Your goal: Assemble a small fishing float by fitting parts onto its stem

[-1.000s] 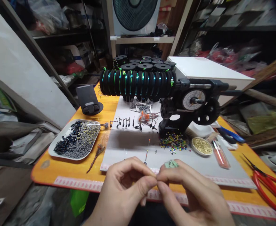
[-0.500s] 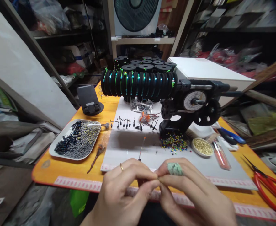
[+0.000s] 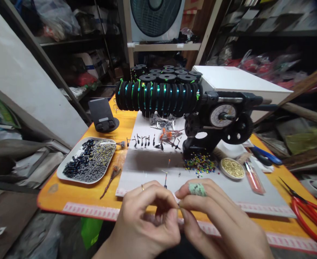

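Note:
My left hand [image 3: 150, 216] and my right hand [image 3: 218, 216] meet at the table's front edge, fingertips pinched together. Whatever lies between them is too small to name. A ring is on my left hand and a green wrap on a right finger. Just beyond the left fingers, a thin float-like piece [image 3: 165, 179] with an orange part lies on the grey board [image 3: 137, 180]. Small dark-ended pieces [image 3: 145, 140] stand in a row farther back. Colourful beads [image 3: 200, 163] are heaped beside a bowl of gold bits [image 3: 232, 169].
A white tray [image 3: 86, 182] of dark and grey pieces sits left, near a phone stand [image 3: 102, 114]. A black geared machine [image 3: 223, 115] carries black rings [image 3: 158, 96]. Red-handled scissors [image 3: 307, 212], a blue-handled tool [image 3: 269, 156] and a white box [image 3: 239, 79] are right.
My left fingers have curled and shifted slightly, and my right hand has moved a little left. More of the thin piece beyond the left fingers now shows.

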Available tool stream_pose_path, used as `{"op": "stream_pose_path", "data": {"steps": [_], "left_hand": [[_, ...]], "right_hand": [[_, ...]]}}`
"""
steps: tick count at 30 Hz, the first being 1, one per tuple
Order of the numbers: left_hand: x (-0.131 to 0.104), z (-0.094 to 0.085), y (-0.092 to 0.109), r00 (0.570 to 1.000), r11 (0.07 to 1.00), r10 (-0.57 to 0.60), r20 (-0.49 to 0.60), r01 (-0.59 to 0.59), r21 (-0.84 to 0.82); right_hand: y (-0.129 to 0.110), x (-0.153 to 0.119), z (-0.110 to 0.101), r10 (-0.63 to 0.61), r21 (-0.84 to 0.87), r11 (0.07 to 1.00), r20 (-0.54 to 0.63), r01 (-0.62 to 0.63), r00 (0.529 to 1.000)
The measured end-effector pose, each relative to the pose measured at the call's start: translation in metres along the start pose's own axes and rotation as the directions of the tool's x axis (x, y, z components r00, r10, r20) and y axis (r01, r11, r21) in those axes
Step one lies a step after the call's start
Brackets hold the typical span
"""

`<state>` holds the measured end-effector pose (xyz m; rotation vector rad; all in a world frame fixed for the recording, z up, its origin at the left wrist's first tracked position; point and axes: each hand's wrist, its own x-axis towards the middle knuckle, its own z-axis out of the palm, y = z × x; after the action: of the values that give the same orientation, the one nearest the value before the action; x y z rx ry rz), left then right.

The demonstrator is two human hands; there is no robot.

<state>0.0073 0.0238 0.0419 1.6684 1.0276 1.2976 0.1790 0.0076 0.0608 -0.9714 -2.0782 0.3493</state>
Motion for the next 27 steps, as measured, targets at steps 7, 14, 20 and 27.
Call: {"op": "stream_pose_path", "data": {"steps": [7, 14, 20, 27], "left_hand": [[0.005, -0.003, 0.014, 0.795, 0.659, -0.508, 0.331, 0.606, -0.446], [0.005, 0.008, 0.021, 0.842, 0.669, -0.519, 0.146, 0.506, -0.544], [-0.008, 0.010, 0.011, 0.934, 0.825, -0.358, -0.014, 0.309, -0.473], [-0.018, 0.003, -0.008, 0.977, 0.924, -0.205, -0.049, 0.177, -0.339]], "right_hand": [[0.004, -0.002, 0.004, -0.039, -0.001, 0.999, -0.038, 0.039, 0.999], [-0.006, -0.009, 0.008, 0.041, -0.109, 0.992, -0.134, -0.056, 0.990], [-0.008, -0.016, 0.014, 0.212, 0.111, 0.975, -0.204, -0.192, 0.956], [-0.005, -0.022, 0.016, 0.312, 0.157, 0.946, -0.192, -0.284, 0.931]]}}
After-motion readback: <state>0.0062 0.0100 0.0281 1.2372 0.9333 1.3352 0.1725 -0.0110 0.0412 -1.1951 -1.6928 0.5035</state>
